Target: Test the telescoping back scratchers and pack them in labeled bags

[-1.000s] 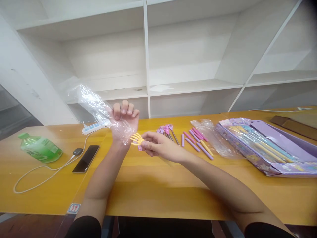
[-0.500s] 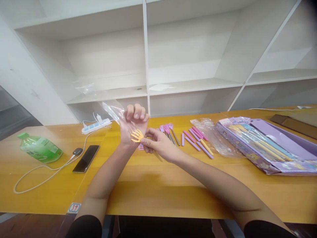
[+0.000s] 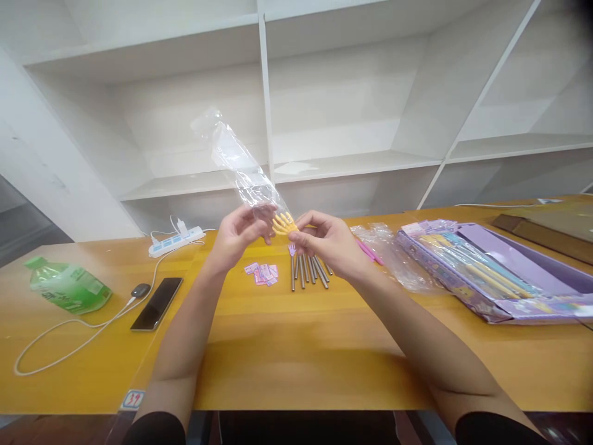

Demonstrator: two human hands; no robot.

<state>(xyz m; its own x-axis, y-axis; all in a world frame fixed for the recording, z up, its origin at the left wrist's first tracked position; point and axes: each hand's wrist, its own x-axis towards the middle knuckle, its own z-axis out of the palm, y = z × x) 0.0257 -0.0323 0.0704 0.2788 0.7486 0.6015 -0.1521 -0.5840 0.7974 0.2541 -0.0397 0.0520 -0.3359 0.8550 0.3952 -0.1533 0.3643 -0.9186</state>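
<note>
My right hand (image 3: pixel 324 241) pinches a yellow back scratcher (image 3: pixel 284 224) just below its small hand-shaped head; the rest is hidden by my fingers. Opposite it, my left hand (image 3: pixel 243 235) has curled fingers closed on a long clear plastic bag (image 3: pixel 241 161), which rises up and to the left. The bag's lower end reaches the yellow head; whether the head is inside it I cannot tell. Below my hands lie several back scratchers with metal rods (image 3: pixel 303 272), one with a purple head. Small printed cards (image 3: pixel 262 273) lie to their left.
Right of my hands are pink tubes (image 3: pixel 369 250), crumpled plastic wrap (image 3: pixel 398 259) and a purple box (image 3: pixel 477 300) with packed items. On the left are a green bottle (image 3: pixel 69 285), a phone (image 3: pixel 156 304), a cable and a power strip (image 3: pixel 176 241). White shelves (image 3: pixel 343 105) stand behind.
My left hand has turned and its raised fingers have curled in on the bag. The yellow scratcher and the bag have moved up and right. The rods and cards now show more.
</note>
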